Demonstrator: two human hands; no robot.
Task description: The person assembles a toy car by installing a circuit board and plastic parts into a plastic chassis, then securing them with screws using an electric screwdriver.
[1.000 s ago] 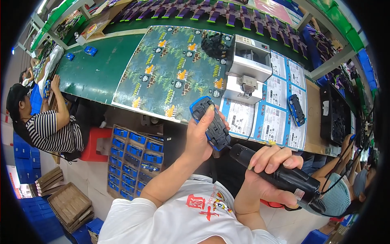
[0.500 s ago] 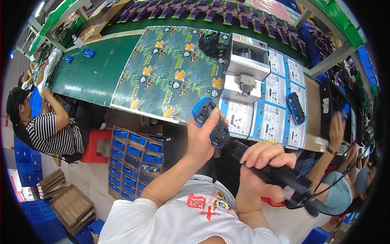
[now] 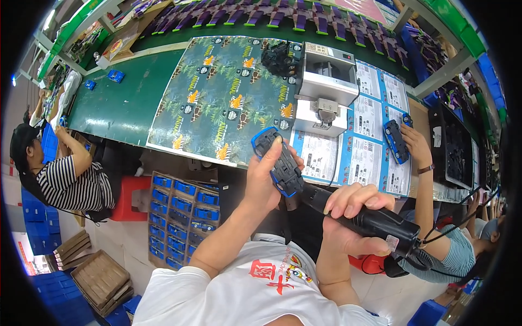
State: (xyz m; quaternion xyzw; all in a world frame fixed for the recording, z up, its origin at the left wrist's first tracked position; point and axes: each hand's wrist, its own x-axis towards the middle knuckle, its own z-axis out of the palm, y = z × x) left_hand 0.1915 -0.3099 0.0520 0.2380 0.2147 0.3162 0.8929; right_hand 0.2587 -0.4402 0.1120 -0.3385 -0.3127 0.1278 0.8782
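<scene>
My left hand is closed around a blue toy car, its black underside turned up and my thumb pressed on it. In my right hand is a black electric screwdriver, with a cable running from its back end. The tool's front end meets the lower end of the car's underside; its tip cannot be made out. On the bench right of the metal machine lies another upturned toy car, and a co-worker's hand is setting or holding a blue car beside it.
A pile of black parts lies left of the machine on the animal-print sheet. Below the bench, a compartment tray holds several blue cars. One co-worker sits at left. A black bin stands at right.
The co-worker's hand at right has come in over the bench, bringing a blue car next to the upturned one. My screwdriver has swung slightly flatter, its front end still at my car.
</scene>
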